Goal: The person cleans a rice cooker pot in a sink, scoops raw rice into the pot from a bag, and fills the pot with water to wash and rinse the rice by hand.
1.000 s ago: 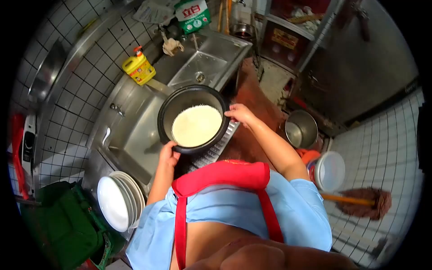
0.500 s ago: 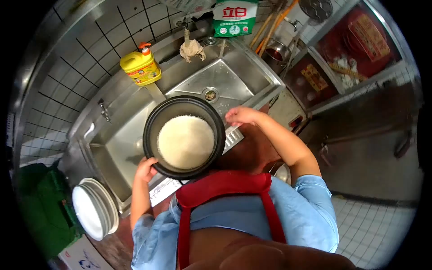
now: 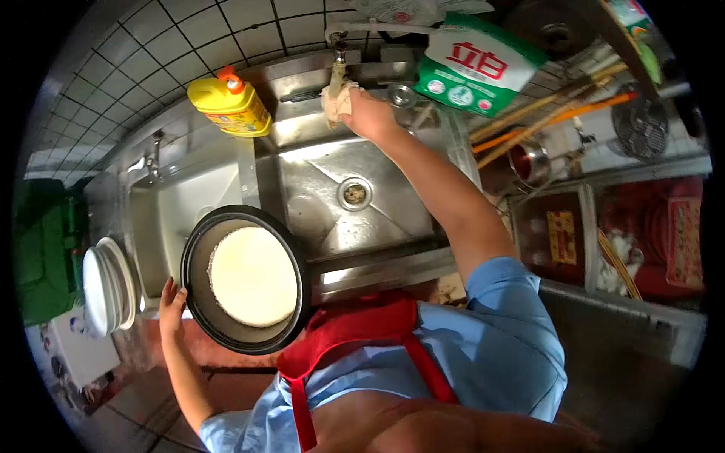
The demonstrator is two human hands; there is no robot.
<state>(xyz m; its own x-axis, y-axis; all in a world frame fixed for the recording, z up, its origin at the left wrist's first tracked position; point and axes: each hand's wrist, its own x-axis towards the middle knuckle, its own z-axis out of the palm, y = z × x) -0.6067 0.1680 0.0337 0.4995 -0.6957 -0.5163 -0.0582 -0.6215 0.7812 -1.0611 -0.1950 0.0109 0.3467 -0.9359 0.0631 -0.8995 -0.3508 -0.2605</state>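
Note:
A dark rice cooker pot (image 3: 198,249) with white rice (image 3: 253,277) in it is tilted over the front edge of the left sink basin. My left hand (image 3: 173,303) grips the pot at its left rim, with the thumb by the edge and the fingertips showing. The pot's right side rests near my red apron (image 3: 362,321). At the back of the sink, my right hand (image 3: 368,115) is closed on a beige cloth (image 3: 336,102) that hangs around the spout of the faucet (image 3: 340,54). The hand partly hides the cloth.
A yellow detergent jug (image 3: 230,106) stands on the back ledge. A green-and-white detergent bag (image 3: 479,64) is behind the right basin (image 3: 317,219). Stacked white basins (image 3: 106,287) lean at the left, beside a green bin (image 3: 47,249). Poles (image 3: 559,113) and a metal pot (image 3: 529,162) are at the right.
My right hand has moved from beside the pot up to the cloth on the faucet and closed on it. The pot, held by my left hand, has shifted left in view.

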